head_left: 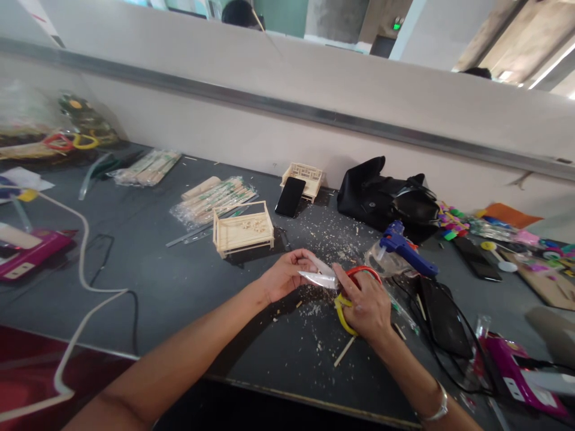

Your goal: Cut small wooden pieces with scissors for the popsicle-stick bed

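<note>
My right hand grips a pair of scissors with one red and one yellow handle loop. The blades are parted and point left. My left hand is at the blades, its thumb and fingers pinched together; whatever is between them is too small or hidden to name. Beyond my hands stands a small frame made of thin wooden sticks, with little wooden pieces on its flat top. Wood chips are scattered over the dark table around my hands. A loose stick lies below the scissors.
Behind the frame are packs of wooden sticks, a phone and a second stick-built piece. A black bag rests by the wall. A blue glue gun, cables and another phone lie right; a white cord crosses the left.
</note>
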Demonstrator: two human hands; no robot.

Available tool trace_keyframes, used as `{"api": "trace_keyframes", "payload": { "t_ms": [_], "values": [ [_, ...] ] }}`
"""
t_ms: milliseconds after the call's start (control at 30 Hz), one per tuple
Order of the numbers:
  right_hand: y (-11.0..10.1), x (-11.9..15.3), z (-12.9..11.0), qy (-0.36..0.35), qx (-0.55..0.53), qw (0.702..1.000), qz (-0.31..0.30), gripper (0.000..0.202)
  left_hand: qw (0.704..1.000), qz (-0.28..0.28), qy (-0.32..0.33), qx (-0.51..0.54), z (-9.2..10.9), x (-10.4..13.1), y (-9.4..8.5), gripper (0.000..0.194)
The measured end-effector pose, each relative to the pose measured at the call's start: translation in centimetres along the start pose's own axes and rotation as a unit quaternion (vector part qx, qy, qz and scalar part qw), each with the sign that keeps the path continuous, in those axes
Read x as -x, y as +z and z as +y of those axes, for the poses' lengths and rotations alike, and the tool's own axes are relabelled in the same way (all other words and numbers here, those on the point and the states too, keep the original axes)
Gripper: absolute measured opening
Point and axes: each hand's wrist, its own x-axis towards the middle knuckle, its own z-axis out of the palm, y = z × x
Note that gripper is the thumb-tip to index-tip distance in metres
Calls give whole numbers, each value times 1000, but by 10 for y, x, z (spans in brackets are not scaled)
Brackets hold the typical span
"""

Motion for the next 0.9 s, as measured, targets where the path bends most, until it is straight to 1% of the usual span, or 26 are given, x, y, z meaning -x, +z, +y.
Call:
{"api": "trace_keyframes", "payload": {
  "t_ms": [200,333,433,533,733,900],
  "values": [
    [-1,-2,-1,-5,17,1000,8,56,1000,24,-2,0,1,0,2,36],
    [0,-1,-1,-8,5,1000,10,54,1000,20,3,4,1,0,1,35],
    [0,1,0,-9,5,1000,3,59,1000,15,-1,5,1,0,2,35],
    [-1,1,-1,-8,19,1000,11,65,1000,14,-8,-1,1,0,2,38],
    [-4,-2,-3,-14,28,999,18,58,1000,15,-3,0,1,1,1,37],
    [-2,-1,-3,-16,21,999,21,59,1000,2,-11,-4,1,1,-1,38]
  ]
}}
